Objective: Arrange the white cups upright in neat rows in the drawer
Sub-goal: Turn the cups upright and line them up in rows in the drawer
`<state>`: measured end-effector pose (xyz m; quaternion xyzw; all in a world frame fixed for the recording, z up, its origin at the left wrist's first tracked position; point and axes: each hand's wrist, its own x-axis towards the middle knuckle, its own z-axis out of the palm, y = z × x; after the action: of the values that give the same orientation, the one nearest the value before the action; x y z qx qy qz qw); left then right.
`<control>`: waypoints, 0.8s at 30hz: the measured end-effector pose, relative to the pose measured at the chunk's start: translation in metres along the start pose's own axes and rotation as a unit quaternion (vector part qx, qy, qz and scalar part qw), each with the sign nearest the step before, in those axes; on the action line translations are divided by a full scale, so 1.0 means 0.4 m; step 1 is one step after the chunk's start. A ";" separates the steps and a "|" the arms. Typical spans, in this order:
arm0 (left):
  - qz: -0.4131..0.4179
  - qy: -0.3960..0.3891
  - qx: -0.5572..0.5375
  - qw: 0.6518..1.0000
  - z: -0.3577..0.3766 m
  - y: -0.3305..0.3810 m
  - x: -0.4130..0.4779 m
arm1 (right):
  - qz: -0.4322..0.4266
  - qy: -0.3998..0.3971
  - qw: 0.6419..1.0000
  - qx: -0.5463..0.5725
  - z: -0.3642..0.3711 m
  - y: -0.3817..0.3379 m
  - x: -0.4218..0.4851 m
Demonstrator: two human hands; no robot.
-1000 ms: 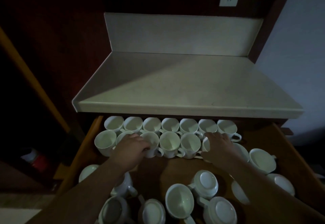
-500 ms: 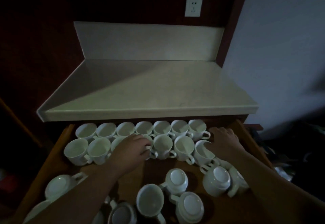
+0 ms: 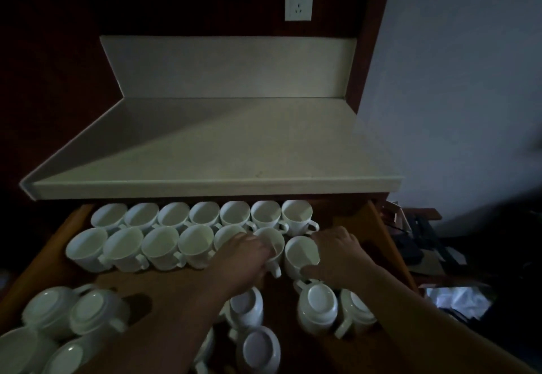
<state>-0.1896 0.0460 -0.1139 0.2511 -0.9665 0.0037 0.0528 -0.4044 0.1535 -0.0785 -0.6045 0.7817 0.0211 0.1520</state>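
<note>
An open wooden drawer (image 3: 378,227) holds many white cups. A back row of several upright cups (image 3: 205,213) runs under the counter edge, and a second upright row (image 3: 159,246) stands in front of it. My left hand (image 3: 243,256) grips one upright cup (image 3: 271,241) in the second row. My right hand (image 3: 340,253) wraps the upright cup (image 3: 300,253) at that row's right end. Upside-down cups lie nearer me: a group at the left (image 3: 88,312), some in the middle (image 3: 258,347) and some at the right (image 3: 318,306).
A pale countertop (image 3: 223,145) overhangs the drawer's back. A wall socket (image 3: 299,4) sits above the backsplash. Dark clutter (image 3: 422,241) lies on the floor right of the drawer. The drawer's left wall (image 3: 44,259) runs beside the rows.
The view has shifted right. My left hand has moved right along the second row onto another cup. My right hand has drawn in from the drawer's right side and closed round the end cup.
</note>
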 end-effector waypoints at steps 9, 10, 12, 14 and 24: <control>-0.047 -0.042 0.042 0.997 0.001 0.008 0.022 | -0.043 0.011 0.994 -0.097 0.031 0.000 0.028; -0.049 -0.044 0.043 0.997 0.005 0.009 0.025 | -0.043 0.010 0.994 -0.098 0.035 0.005 0.033; -0.053 -0.035 0.037 0.997 0.010 0.008 0.029 | -0.040 0.008 0.995 -0.092 0.039 0.013 0.041; -0.052 -0.021 0.035 0.998 0.019 0.007 0.032 | -0.037 0.009 0.996 -0.086 0.042 0.021 0.048; -0.032 -0.008 -0.003 0.999 0.025 -0.018 0.051 | -0.002 0.026 1.000 -0.014 0.044 0.015 0.101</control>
<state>-0.2047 0.0294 -0.1216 0.2818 -0.9584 -0.0032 0.0457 -0.4155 0.1211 -0.1069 -0.6085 0.7838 0.0156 0.1232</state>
